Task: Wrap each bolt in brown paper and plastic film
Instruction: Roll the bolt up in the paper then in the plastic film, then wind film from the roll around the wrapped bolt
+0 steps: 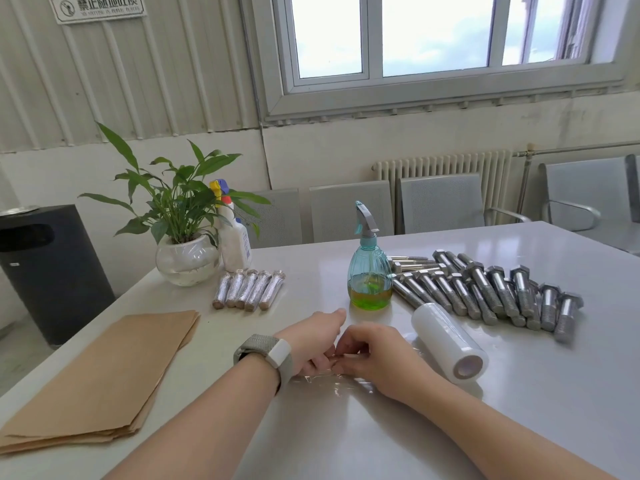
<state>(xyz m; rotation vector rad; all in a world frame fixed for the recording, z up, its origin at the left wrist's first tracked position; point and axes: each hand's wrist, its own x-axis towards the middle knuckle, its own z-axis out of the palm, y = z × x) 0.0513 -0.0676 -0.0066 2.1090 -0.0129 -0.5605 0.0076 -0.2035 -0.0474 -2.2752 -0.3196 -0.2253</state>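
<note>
The left hand [317, 337] and right hand [372, 355] meet, fingers curled onto plastic film [332, 379] beneath them; any bolt inside is hidden. Likely risk: the thin film bunches or self-sticks if tension slips.

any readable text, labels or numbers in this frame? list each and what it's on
"禁止随地吐痰": wall sign, top left, beside a prohibition symbol.
Small line of English under it on the same sign: too blurred to read.
Label on the white bottle behind the plant: print too small to read.
Small tag on the black bin: unreadable.
Bolts, film roll, spray bottle, brown paper: no text visible.
</note>
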